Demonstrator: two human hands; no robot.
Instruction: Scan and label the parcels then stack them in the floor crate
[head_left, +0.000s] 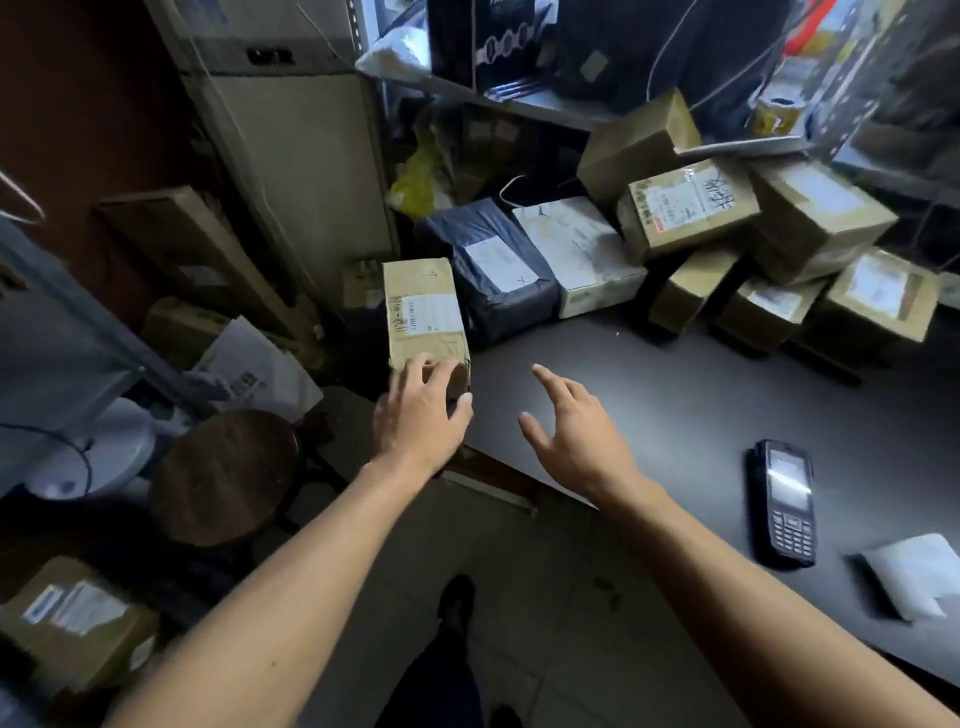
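- Where the dark table (675, 415) comes to its left corner, a long brown parcel (423, 317) lies with its white label up, its near end at the table's edge.
- My left hand (418, 418) rests on that near end, fingers curled over the top and thumb round the right side, so my grip has hold of the parcel.
- My right hand (571, 431) hangs just above the bare table right of the parcel, fingers spread and holding nothing.
- Just behind the parcel lies a black bag (488, 270) with a white label, touching a white box (582, 254) on its right.
- Further right, brown boxes (691, 213) are heaped against the shelf, some tilted.
- Near my right forearm a black scanner (784, 504) lies face up, with a white packet (909, 574) beside it at the table's right.
- Below the table's left corner stands a round brown stool (226, 475), and another labelled box (72, 623) sits on the floor at lower left.
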